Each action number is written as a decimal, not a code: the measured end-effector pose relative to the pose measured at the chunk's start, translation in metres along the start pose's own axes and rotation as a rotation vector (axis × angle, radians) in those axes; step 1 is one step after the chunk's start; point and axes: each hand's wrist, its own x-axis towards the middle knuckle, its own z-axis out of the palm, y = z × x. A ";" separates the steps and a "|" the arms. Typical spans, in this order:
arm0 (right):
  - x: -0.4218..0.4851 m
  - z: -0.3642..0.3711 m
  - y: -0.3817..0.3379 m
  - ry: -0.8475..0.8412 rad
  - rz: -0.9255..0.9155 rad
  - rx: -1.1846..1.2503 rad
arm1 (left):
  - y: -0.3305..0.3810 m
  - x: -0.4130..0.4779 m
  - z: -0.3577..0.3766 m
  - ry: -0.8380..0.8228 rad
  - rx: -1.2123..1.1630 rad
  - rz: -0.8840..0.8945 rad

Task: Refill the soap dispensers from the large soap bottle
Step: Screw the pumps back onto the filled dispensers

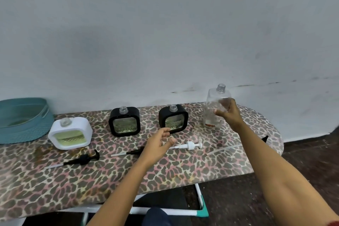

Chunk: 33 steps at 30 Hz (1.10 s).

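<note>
Leopard-print board (pixel 55 180) is set against a grey wall (pixel 165 33). At one end the large soap bottle (pixel 213 113) is held upright, uncapped and seemingly almost drained, the right hand (pixel 229 115) curled round its side. The left hand (pixel 157 145) is held above the board, fingers loosely spread, nothing gripped. Greenish soap is seen in the white dispenser (pixel 70 133), the middle black dispenser (pixel 124 122) and the black dispenser beside the bottle (pixel 173 118), so pouring is judged largely done. The black pump (pixel 84 158), a second black pump (pixel 134 151) and the white pump (pixel 190 145) are yet to be refitted. A teal basket (pixel 22 121) is left at the far end.
</note>
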 end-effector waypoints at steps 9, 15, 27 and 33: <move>-0.001 -0.005 0.009 -0.060 0.055 0.038 | -0.003 -0.005 0.000 0.022 0.015 0.000; -0.009 -0.009 0.013 0.034 0.175 0.029 | 0.002 -0.005 0.001 0.043 0.031 0.007; -0.088 0.059 0.008 -0.453 -0.255 -0.725 | 0.010 0.004 0.004 0.270 0.029 -0.004; -0.088 0.079 0.017 -0.571 -0.190 -0.918 | 0.011 0.006 -0.008 0.307 0.008 -0.012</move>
